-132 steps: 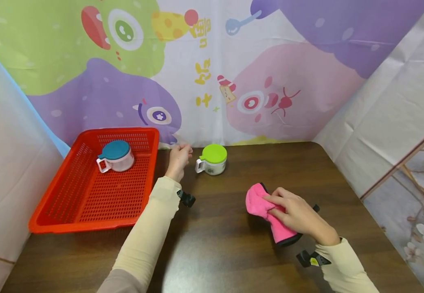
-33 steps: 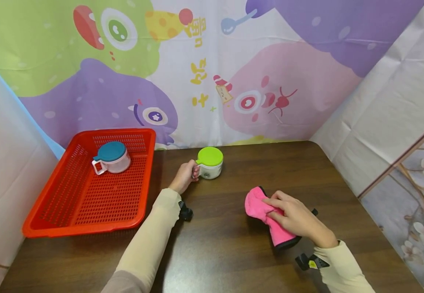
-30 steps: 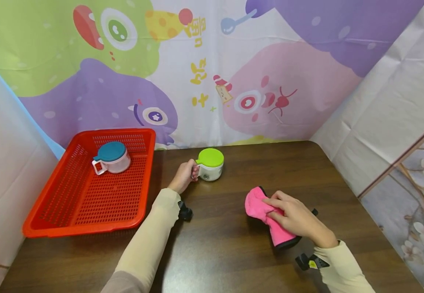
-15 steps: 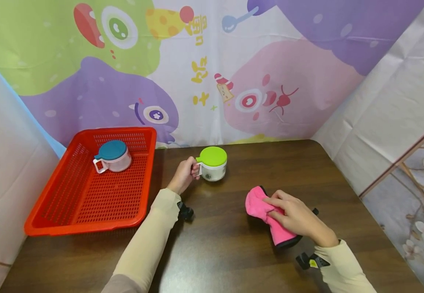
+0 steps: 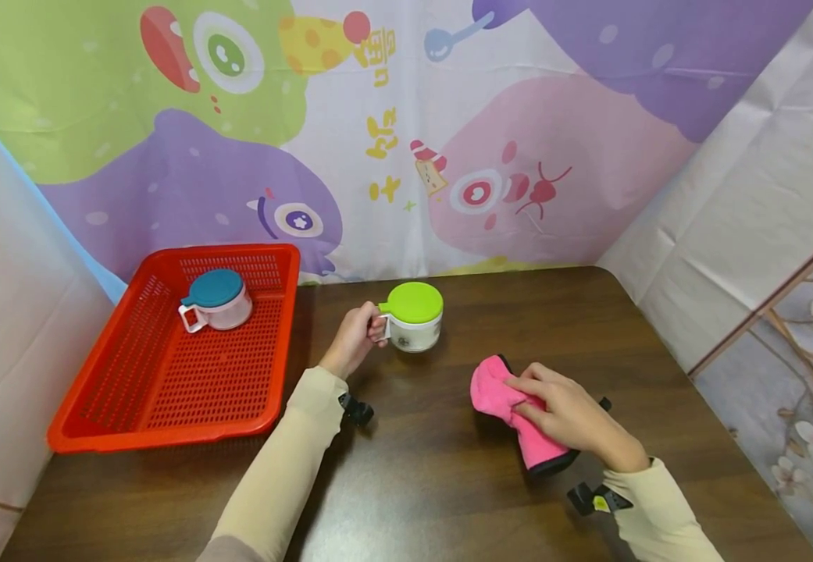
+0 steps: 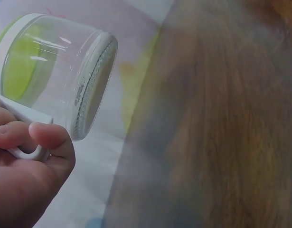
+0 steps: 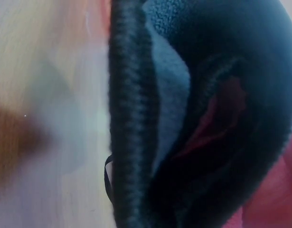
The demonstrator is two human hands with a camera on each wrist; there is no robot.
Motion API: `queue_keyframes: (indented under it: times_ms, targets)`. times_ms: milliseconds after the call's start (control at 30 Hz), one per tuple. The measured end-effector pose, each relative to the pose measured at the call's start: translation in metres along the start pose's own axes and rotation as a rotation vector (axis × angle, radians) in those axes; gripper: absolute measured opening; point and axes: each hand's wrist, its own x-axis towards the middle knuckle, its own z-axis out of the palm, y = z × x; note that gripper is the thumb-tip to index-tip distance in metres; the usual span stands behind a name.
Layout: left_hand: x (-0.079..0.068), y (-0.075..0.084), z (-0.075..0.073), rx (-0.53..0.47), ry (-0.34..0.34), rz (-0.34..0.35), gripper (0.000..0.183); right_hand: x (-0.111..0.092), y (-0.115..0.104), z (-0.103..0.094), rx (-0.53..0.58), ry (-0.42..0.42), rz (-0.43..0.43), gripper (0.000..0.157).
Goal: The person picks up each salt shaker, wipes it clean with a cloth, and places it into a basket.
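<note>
My left hand (image 5: pixel 358 336) grips the white handle of a clear seasoning jar (image 5: pixel 416 334) with a lime-green lid, near the back middle of the table. In the left wrist view the jar's (image 6: pixel 65 61) ribbed base faces the wood, and fingers curl round the handle. To the right, my right hand (image 5: pixel 568 410) pinches a folded pink cloth (image 5: pixel 493 390) with black edging, thumb and fingers bunching its middle. Close up in the right wrist view, the black edge (image 7: pixel 131 114) of the cloth loops in a fold; most of the hand is hidden there.
A red perforated plastic basket (image 5: pixel 283 367) stands on the left of the brown wooden table (image 5: pixel 406 468). Inside it sits a similar jar with a blue lid (image 5: pixel 215 288). A cartoon-printed curtain (image 5: pixel 392 226) hangs along the back edge.
My left hand, earlier apart from the green-lidded jar, has taken its handle. Over the last second the jar has shifted slightly right and toward me. The right hand and cloth stay put.
</note>
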Motion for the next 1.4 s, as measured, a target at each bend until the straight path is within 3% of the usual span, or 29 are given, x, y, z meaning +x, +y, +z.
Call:
queue_keyframes:
  times_ms: [300, 600, 1033, 1400]
  targets:
    - [-0.015, 0.009, 0.01, -0.005, -0.03, 0.04, 0.032, 0.001, -0.002, -0.002, -0.015, 0.021, 0.027, 0.039]
    - [-0.028, 0.013, 0.017, 0.003, -0.007, 0.017, 0.032, 0.0, -0.005, -0.002, -0.017, 0.034, 0.073, 0.041]
    - [-0.046, 0.019, 0.029, -0.023, -0.079, 0.02, 0.03, 0.003, -0.01, -0.006, 0.002, 0.031, 0.128, 0.043]
    - [-0.056, 0.017, 0.039, -0.037, -0.125, -0.007, 0.032, 0.004, -0.013, -0.008, 0.013, 0.145, 0.092, 0.042]
